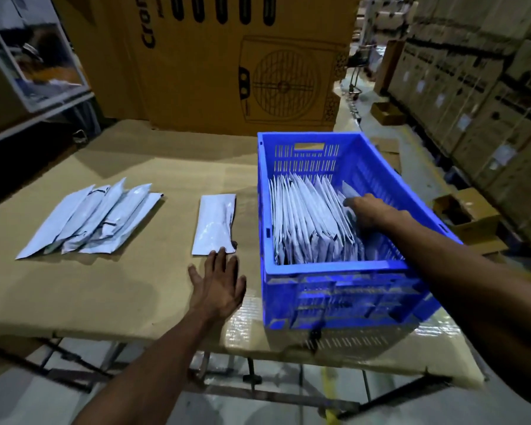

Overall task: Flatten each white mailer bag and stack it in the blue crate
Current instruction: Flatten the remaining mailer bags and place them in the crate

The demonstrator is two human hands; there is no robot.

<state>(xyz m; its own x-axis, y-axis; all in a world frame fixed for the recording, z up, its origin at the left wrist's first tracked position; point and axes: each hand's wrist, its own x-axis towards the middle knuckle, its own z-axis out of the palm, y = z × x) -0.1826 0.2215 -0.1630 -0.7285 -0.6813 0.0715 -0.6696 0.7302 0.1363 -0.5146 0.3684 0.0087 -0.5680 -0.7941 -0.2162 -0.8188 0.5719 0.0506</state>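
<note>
A blue crate point(328, 271) stands on the right of the cardboard-covered table and holds several white mailer bags point(307, 219) standing on edge in a row. My right hand point(368, 211) reaches inside the crate and presses against the rightmost bags; its fingers are partly hidden among them. A single flat white mailer bag point(214, 223) lies on the table left of the crate. My left hand point(219, 285) lies flat with fingers spread, its fingertips touching that bag's near edge. A loose pile of several more white mailer bags point(95, 219) lies further left.
A large printed cardboard carton point(227, 62) stands behind the table. Stacked cartons point(478, 102) line the aisle on the right, with small open boxes point(463, 210) on the floor. The table's near edge point(135, 332) runs below my left hand.
</note>
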